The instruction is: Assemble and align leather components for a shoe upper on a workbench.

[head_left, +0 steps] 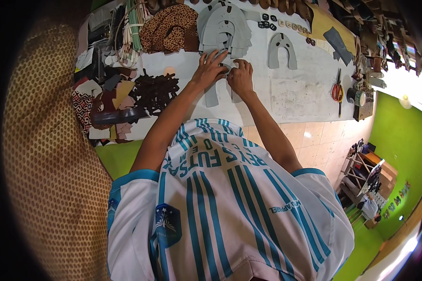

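**Both hands on a grey U-shaped piece [212,96], middle of the bench [297,103]**

Head view: the grey U-shaped piece lies on the bench's pale covering, legs toward the wearer, curved end mostly hidden by the hands. Left hand [209,72] is over the left side of the curve, fingers spread and pointing away from the body. Right hand [240,82] is at the right side of the curve, fingers curled in, tips bunched close to the left thumb. Can't tell if the right fingertips are pinching the edge or just pressing on it; they hide the contact.

Just beyond the hands: a stack of grey pieces [215,23], same shape, overlapping unevenly. To its left, leopard-print fabric [166,29]. To its right, small black parts [267,21] in a cluster, and a single grey piece [273,54] lying apart from the stack, legs also toward the wearer.

Left of the left forearm: a heap of dark strips [155,95], with mixed scraps [122,93] next to it. Far right: scissors [337,92] with red-orange handles, near a grey scrap [336,43].
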Tool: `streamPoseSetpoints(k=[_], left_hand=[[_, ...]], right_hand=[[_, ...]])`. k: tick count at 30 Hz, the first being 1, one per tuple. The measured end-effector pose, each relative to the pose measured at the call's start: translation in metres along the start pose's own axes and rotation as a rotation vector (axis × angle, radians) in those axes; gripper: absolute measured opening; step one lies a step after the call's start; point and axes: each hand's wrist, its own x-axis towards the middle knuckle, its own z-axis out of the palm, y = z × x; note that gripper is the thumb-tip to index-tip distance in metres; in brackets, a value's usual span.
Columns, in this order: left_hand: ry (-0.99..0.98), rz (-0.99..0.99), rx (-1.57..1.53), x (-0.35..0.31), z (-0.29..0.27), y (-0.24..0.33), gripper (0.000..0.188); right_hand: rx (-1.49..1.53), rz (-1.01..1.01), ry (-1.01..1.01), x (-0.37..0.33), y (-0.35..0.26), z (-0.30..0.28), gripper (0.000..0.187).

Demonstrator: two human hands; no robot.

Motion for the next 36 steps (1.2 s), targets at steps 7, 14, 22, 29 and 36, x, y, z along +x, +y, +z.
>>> streamPoseSetpoints(k=[7, 14, 22, 29, 36], left_hand=[[-0.027, -0.002, 0.021, 0.001, 0.000, 0.000, 0.017], [-0.052, -0.004, 0.053, -0.002, 0.003, -0.003, 0.024], [-0.041, -0.014, 0.028, -0.004, 0.003, -0.001, 0.025], [-0.034, 0.004, 0.029, -0.002, 0.004, -0.001, 0.026], [-0.025, 0.012, 0.014, -0.007, 0.003, -0.001, 0.030]], right_hand=[[-0.043, -0.030, -0.018, 0.003, 0.000, 0.000, 0.015], [-0.034, -0.099, -0.053, 0.004, 0.000, -0.007, 0.015], [0.084, -0.254, 0.011, -0.002, 0.007, -0.014, 0.015], [0.087, -0.119, 0.086, -0.009, 0.004, -0.006, 0.014], [0.170, -0.049, 0.099, -0.023, 0.005, -0.011, 0.015]])
